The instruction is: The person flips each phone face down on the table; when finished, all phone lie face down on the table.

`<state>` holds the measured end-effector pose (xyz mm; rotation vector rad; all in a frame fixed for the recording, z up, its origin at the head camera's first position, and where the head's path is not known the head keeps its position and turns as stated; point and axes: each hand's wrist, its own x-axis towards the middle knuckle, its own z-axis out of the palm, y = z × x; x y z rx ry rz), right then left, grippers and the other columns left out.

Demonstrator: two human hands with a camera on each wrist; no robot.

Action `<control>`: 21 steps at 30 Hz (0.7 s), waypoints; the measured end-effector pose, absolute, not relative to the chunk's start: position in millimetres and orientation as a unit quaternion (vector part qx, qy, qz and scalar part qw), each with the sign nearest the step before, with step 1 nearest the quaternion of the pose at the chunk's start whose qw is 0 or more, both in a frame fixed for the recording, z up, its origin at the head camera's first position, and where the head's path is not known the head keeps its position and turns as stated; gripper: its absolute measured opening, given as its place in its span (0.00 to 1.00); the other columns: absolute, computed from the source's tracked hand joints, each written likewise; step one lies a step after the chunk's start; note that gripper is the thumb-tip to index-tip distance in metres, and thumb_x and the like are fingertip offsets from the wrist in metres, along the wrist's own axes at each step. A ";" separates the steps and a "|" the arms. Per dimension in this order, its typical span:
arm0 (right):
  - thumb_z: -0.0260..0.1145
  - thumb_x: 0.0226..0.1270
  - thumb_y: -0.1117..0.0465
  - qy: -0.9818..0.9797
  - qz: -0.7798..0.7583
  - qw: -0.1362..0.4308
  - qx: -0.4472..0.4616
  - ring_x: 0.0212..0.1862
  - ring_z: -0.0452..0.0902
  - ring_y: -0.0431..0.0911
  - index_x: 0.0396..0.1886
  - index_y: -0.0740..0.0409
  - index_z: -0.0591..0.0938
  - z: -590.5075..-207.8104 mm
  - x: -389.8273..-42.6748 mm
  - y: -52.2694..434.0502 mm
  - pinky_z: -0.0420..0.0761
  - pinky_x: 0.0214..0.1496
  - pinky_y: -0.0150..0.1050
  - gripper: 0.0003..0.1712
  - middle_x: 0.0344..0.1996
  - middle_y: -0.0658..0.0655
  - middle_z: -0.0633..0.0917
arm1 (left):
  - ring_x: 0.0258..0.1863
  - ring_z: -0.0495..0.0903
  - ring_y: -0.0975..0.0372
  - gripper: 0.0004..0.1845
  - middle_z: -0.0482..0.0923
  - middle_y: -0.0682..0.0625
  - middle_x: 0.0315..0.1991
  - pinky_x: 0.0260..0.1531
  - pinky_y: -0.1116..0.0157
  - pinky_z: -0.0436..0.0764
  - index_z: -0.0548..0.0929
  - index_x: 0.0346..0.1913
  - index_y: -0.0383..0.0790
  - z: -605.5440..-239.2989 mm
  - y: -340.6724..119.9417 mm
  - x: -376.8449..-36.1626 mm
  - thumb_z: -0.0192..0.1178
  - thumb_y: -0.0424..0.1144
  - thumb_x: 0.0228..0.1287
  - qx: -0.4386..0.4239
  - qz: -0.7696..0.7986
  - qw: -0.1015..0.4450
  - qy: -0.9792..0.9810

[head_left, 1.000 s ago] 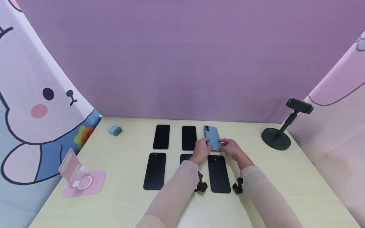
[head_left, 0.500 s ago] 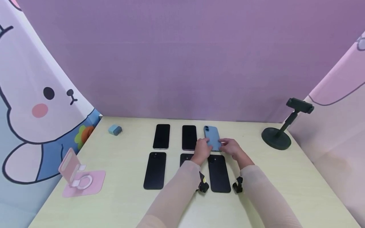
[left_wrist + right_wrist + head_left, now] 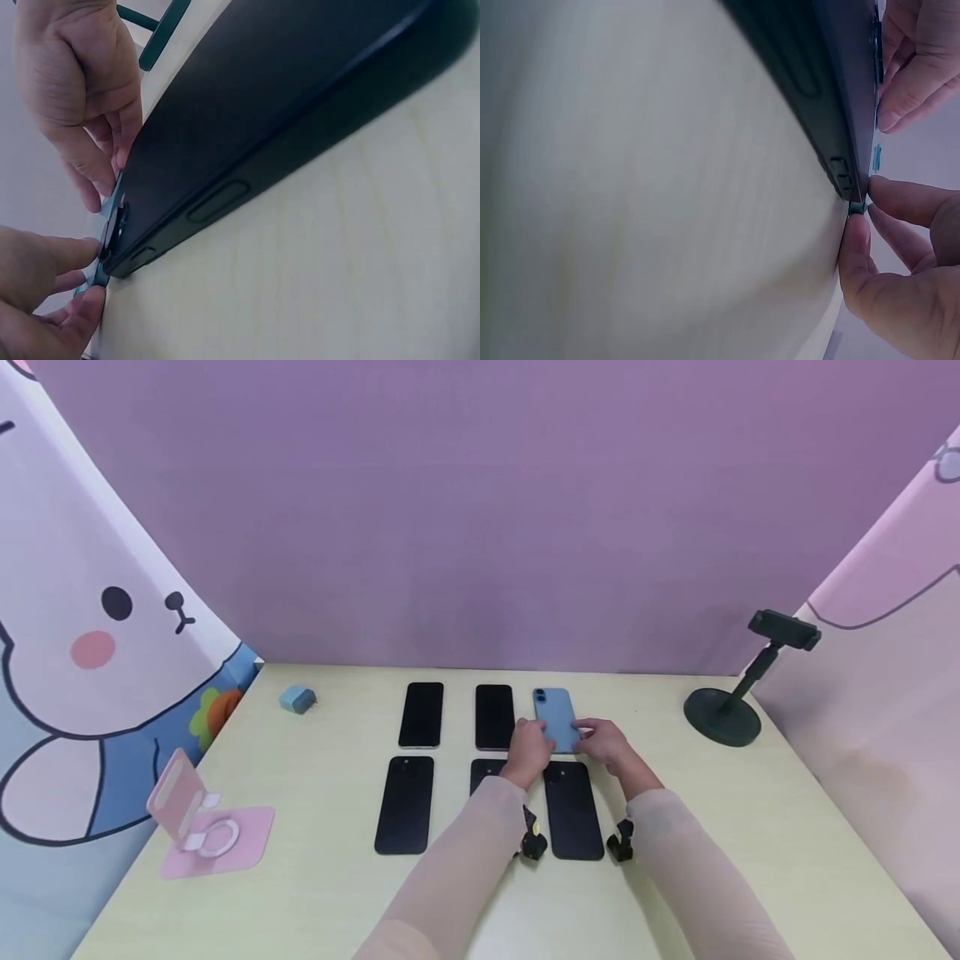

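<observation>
Left hand point(image 3: 529, 749): I pinch the blue phone point(image 3: 556, 716) at its near-left corner.
Right hand point(image 3: 603, 743): I pinch the opposite corner.
Technique: I keep it level, clear of the black phone point(image 3: 573, 810) below my wrists.

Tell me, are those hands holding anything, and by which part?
Yes: both hands grip the blue phone by its near end, the left hand at its left corner, the right hand at its right.

Six phones lie on the counter point(image 3: 750, 827) in two rows of three. My left grip point(image 3: 527, 749) and right grip point(image 3: 604, 744) flank the phone point(image 3: 553, 714) at the back row's right end (its near end between them). Charger point(image 3: 297, 699) back left, folding stand point(image 3: 201, 817) near left, clamp stand point(image 3: 731, 706) far right.
</observation>
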<state>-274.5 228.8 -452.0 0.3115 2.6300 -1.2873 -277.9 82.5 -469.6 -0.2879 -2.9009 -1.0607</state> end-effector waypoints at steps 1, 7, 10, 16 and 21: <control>0.64 0.63 0.72 0.889 -0.434 0.099 0.105 0.50 0.76 0.57 0.65 0.65 0.73 -452.0 -274.9 228.8 0.76 0.45 0.45 0.29 0.51 0.68 0.78 | 0.52 0.76 0.53 0.18 0.81 0.43 0.49 0.52 0.64 0.75 0.82 0.55 0.31 -469.5 82.2 -278.1 0.65 0.36 0.64 -0.093 -0.340 0.014 -0.936; 0.64 0.64 0.70 0.893 -0.426 0.106 0.101 0.50 0.76 0.58 0.65 0.66 0.73 -446.8 -275.6 225.8 0.77 0.49 0.48 0.28 0.53 0.70 0.76 | 0.53 0.75 0.54 0.19 0.77 0.40 0.51 0.51 0.63 0.76 0.80 0.57 0.31 -466.1 74.8 -278.8 0.63 0.34 0.65 -0.088 -0.368 -0.025 -0.925; 0.63 0.66 0.69 0.895 -0.426 0.097 0.089 0.50 0.75 0.58 0.64 0.66 0.74 -440.8 -274.4 221.1 0.77 0.50 0.48 0.26 0.54 0.70 0.76 | 0.54 0.74 0.54 0.18 0.78 0.41 0.52 0.50 0.62 0.77 0.81 0.57 0.32 -460.6 66.1 -279.9 0.63 0.33 0.64 -0.096 -0.385 -0.034 -0.917; 0.60 0.69 0.68 0.886 -0.457 0.071 0.046 0.51 0.73 0.58 0.63 0.68 0.74 -431.8 -272.6 205.8 0.76 0.49 0.49 0.23 0.53 0.69 0.76 | 0.45 0.78 0.55 0.19 0.78 0.43 0.50 0.40 0.64 0.79 0.80 0.59 0.36 -447.5 39.5 -285.1 0.64 0.34 0.65 -0.110 -0.387 -0.035 -0.915; 0.61 0.70 0.66 0.882 -0.465 0.071 0.033 0.54 0.73 0.59 0.64 0.67 0.74 -428.6 -274.2 186.6 0.76 0.52 0.51 0.24 0.54 0.68 0.76 | 0.44 0.78 0.53 0.18 0.79 0.42 0.46 0.46 0.59 0.78 0.80 0.57 0.33 -447.6 12.5 -287.7 0.63 0.32 0.65 -0.096 -0.411 -0.015 -0.906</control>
